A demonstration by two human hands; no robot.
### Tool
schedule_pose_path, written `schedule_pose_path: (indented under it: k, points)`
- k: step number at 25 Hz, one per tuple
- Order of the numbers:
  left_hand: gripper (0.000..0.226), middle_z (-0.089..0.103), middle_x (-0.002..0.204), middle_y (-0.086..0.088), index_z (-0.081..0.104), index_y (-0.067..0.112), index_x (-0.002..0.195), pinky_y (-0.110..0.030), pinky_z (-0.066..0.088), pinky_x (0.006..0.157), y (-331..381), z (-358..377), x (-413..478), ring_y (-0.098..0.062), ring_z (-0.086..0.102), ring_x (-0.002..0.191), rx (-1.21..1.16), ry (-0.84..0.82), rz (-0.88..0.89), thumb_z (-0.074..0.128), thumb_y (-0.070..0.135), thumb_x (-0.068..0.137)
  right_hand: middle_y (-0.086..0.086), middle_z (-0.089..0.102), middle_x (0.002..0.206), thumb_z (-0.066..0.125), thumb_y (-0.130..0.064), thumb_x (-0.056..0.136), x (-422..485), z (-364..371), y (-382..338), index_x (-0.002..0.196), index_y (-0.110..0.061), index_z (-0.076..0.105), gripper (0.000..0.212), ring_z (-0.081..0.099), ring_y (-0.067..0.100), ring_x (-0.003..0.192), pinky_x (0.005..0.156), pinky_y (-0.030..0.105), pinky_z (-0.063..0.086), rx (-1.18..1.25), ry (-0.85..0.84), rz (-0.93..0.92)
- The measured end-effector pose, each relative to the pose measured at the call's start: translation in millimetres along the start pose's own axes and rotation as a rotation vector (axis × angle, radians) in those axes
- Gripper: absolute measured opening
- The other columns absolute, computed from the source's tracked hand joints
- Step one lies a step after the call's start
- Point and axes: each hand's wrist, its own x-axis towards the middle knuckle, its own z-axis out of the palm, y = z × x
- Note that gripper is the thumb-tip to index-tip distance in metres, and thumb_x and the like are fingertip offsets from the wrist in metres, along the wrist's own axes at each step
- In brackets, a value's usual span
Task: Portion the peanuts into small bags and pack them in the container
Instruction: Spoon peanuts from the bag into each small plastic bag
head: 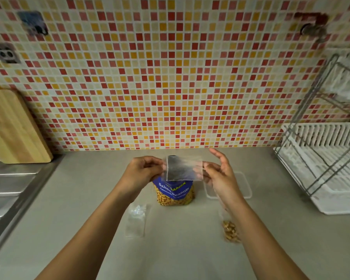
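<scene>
Hands meet above the middle of the counter (180,255) in the head camera's view, which is the only one you have. Your left hand (143,170) has its fingers curled and pinches the left edge of a small clear bag (183,168). Your right hand (220,176) pinches the right edge between thumb and forefinger, with its other fingers spread and pointing up toward the wall. The bag hangs flat between the two hands, lifted off the counter, and it looks empty; whether its mouth is open you cannot tell through the glare. Right behind and below it stands the blue peanut packet (174,193), upright on the counter, its top hidden by the bag and nuts showing through its lower window. Just to the right of the packet, partly covered by your right hand and wrist, sits the clear plastic container (245,184). Nearer to you, a small stack of empty bags (135,221) lies flat under your left forearm's line, and a filled bag of peanuts (230,231) lies beside your right forearm, outside the container. At the far left a wooden cutting board (14,126) leans against the tiled wall (170,77), beside the steel sink (8,188). A white dish rack (321,168) stands at the far right.
</scene>
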Motion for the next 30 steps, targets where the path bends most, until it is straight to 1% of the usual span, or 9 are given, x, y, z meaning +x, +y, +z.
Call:
schedule_pose_path:
  k: [4,7,9,13,18,21,23,26,30]
  points:
    - [0.014,0.068,0.088,-0.005,0.068,0.007,0.098,-0.013,0.053,0.055,1.8,-4.5,10.0,-0.010,0.063,0.075,0.022,0.025,-0.007,0.057,0.005,0.088,-0.013,0.032,0.143,0.064,-0.034,0.084,8.8,-4.1,-6.0,0.138,-0.030,0.034,0.061,0.029,0.000,0.131,0.100,0.007,0.025,-0.754,-0.129,-0.354]
    - [0.023,0.071,0.091,-0.007,0.062,0.019,0.103,-0.027,0.057,0.070,2.7,-2.9,17.2,-0.017,0.066,0.085,0.062,-0.010,-0.002,0.061,0.003,0.085,-0.014,0.022,0.151,0.067,-0.061,0.070,17.0,5.6,-10.9,0.141,-0.032,0.029,0.085,0.014,-0.001,0.135,0.113,0.026,0.012,-1.156,-0.326,-0.478]
    - [0.037,0.071,0.087,-0.007,0.051,0.022,0.109,-0.032,0.057,0.073,3.1,2.2,21.4,-0.020,0.067,0.086,0.056,-0.013,0.004,0.063,0.001,0.082,-0.011,0.029,0.148,0.065,-0.069,0.064,22.9,15.5,-8.4,0.141,-0.030,0.031,0.093,0.020,0.005,0.134,0.117,0.034,0.012,-1.271,-0.352,-0.536]
    - [0.048,0.072,0.081,-0.005,0.041,0.021,0.113,-0.026,0.055,0.067,1.0,12.5,27.6,-0.021,0.068,0.085,0.036,0.015,0.037,0.065,-0.003,0.079,-0.008,0.048,0.135,0.066,-0.070,0.062,31.7,21.8,-0.9,0.135,-0.026,0.041,0.088,0.041,0.013,0.123,0.104,0.027,0.022,-1.270,-0.290,-0.592]
    - [0.047,0.070,0.079,0.000,0.041,0.022,0.114,-0.020,0.052,0.062,-3.6,18.6,31.2,-0.015,0.067,0.084,0.132,0.021,0.083,0.066,0.000,0.080,-0.008,0.056,0.125,0.070,-0.059,0.067,32.4,22.4,4.3,0.127,-0.026,0.050,0.072,0.048,0.012,0.113,0.096,0.021,0.025,-1.194,-0.259,-0.621]
    - [0.040,0.070,0.087,0.004,0.046,0.023,0.116,-0.019,0.052,0.067,-3.8,18.7,30.5,-0.014,0.066,0.088,0.123,0.017,0.109,0.065,0.010,0.083,-0.009,0.061,0.115,0.074,-0.047,0.069,31.4,18.3,5.5,0.120,-0.025,0.057,0.058,0.053,0.010,0.105,0.093,0.024,0.040,-1.041,-0.255,-0.611]
    - [0.033,0.063,0.106,0.009,0.050,0.023,0.119,-0.019,0.049,0.070,-7.9,14.5,32.5,-0.013,0.061,0.095,0.194,0.124,0.186,0.061,0.027,0.087,-0.012,0.062,0.109,0.077,-0.039,0.071,30.1,12.4,7.8,0.114,-0.025,0.060,0.049,0.056,0.004,0.102,0.087,0.019,0.047,-0.799,-0.220,-0.544]
    - [0.050,0.046,0.132,0.000,0.050,0.018,0.128,-0.031,0.049,0.087,-25.6,1.6,48.7,-0.020,0.051,0.113,0.632,0.352,0.179,0.059,0.042,0.086,-0.015,0.062,0.110,0.075,-0.035,0.073,28.3,4.8,12.8,0.116,-0.029,0.056,0.047,0.057,0.000,0.106,0.083,0.007,0.045,-0.504,-0.142,-0.351]
    - [0.035,0.063,0.112,-0.011,0.061,0.009,0.115,-0.025,0.045,0.072,-37.8,0.4,60.8,-0.020,0.059,0.096,0.697,0.198,0.019,0.060,0.031,0.088,-0.011,0.060,0.118,0.069,-0.046,0.071,27.8,3.3,26.9,0.120,-0.026,0.054,0.055,0.056,0.005,0.108,0.071,0.006,0.049,-0.483,-0.098,-0.193]
